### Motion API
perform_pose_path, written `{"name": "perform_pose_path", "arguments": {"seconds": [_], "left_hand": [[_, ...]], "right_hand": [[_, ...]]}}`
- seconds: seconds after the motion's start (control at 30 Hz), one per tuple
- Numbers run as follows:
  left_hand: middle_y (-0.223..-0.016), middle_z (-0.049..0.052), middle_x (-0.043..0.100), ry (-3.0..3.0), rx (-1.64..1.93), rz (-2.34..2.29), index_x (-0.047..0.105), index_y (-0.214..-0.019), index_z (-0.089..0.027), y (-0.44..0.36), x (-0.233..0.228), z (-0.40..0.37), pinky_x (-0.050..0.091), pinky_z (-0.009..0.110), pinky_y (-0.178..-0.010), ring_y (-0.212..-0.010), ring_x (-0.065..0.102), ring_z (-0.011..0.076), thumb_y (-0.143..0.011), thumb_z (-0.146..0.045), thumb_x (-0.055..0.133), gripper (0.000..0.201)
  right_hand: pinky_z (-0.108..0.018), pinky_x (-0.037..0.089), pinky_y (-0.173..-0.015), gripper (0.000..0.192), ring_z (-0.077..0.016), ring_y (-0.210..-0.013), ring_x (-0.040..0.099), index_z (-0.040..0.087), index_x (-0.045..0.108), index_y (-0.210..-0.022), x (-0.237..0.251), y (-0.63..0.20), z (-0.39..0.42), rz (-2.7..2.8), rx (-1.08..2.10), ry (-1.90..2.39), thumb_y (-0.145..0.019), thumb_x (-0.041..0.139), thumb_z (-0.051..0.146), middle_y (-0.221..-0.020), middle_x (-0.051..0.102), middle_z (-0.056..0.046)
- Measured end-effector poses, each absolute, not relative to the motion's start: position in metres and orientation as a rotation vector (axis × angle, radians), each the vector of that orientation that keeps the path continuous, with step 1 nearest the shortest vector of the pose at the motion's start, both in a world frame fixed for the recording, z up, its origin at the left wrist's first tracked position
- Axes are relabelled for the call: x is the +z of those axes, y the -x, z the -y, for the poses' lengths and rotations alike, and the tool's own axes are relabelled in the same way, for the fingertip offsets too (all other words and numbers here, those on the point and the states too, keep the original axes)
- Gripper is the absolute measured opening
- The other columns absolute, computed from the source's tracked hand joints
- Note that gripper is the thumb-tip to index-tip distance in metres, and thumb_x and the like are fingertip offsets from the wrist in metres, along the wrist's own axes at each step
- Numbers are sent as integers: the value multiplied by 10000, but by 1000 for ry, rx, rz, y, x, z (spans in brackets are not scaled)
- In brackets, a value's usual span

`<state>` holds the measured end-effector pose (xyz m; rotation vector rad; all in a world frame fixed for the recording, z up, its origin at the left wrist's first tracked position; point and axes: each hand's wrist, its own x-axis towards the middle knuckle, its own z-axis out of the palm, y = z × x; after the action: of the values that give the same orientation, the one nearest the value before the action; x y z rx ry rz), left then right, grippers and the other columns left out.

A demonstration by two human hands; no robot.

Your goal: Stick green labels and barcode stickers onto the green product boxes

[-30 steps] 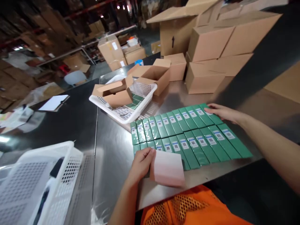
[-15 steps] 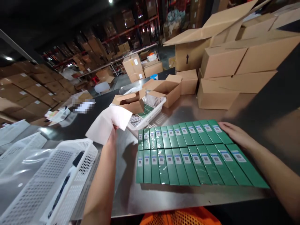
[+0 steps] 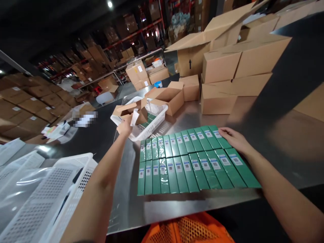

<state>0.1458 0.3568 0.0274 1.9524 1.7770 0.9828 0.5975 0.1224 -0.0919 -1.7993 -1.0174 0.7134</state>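
My left hand (image 3: 125,127) is closed on a white sheet of paper (image 3: 135,117), now mostly hidden behind the hand. It reaches over the near left side of a white perforated basket (image 3: 154,128), beside an open cardboard box (image 3: 130,108) in it. Green flat packs show through the basket's middle. My right hand (image 3: 234,139) rests its stretched fingers against the far right corner of two rows of narrow green boxes (image 3: 182,175). These stand packed side by side on the metal table, each with a white and blue code label; some have shiny film.
Another open carton (image 3: 174,101) touches the basket's far right side. Stacked brown cartons (image 3: 222,67) rise at the back right. White perforated baskets (image 3: 73,165) with clear plastic film stand at the left. Papers (image 3: 57,130) lie on the dark surface beyond; an orange mesh garment (image 3: 189,231) shows below.
My left hand has moved forward with the paper, from above the table to the basket. My right hand stays at the end of the green boxes. The view has shifted slightly.
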Motion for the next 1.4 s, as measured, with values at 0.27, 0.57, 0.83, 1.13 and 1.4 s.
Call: {"name": "perform_pose_path", "arguments": {"seconds": [0.27,0.57,0.83,1.13,1.4], "left_hand": [[-1353,159,508,-1641,1413,-1906,586,-1100,-175,-135,28,-310,305,511,-1130,-1357,401,335,-774,-174,608,328],[-1161,135,724,-1220,1268,-1450,690,-1026,-201,-111,-70,-169,525,431,-968,-1107,674,279,-784,-628,597,500],[-1502,61,522,-982,1240,-1213,687,-1233,-215,-152,-75,-160,232,420,-1242,-1464,356,298,-780,-724,604,686],[-1439,-104,579,-955,1155,-1490,729,-1170,-358,-122,-64,-139,135,383,-1278,-1476,334,277,-794,-708,595,531],[-1421,-71,594,-650,1294,-1333,766,-1100,-367,-115,-68,-134,201,419,-1253,-1476,314,306,-765,-669,641,468]], "right_hand": [[-395,561,-870,535,-252,-945,683,240,675,-1146,-94,-601,-113,905,836,1649,-803,625,647,-1092,716,-76],[-501,239,-1236,551,-286,-1444,368,485,494,-1402,-98,-575,-53,887,900,1598,-886,493,678,-1525,460,82],[-518,303,-1199,642,-312,-1410,423,366,493,-1445,-89,-561,-67,831,970,1618,-882,534,671,-1522,476,10],[-508,453,-1094,655,-302,-1326,532,374,492,-1449,-83,-538,-82,1022,998,1509,-877,486,693,-1475,532,-4],[-577,364,-1147,563,-347,-1344,495,338,551,-1345,-81,-548,-98,1394,785,1570,-862,558,628,-1438,554,-76]]}}
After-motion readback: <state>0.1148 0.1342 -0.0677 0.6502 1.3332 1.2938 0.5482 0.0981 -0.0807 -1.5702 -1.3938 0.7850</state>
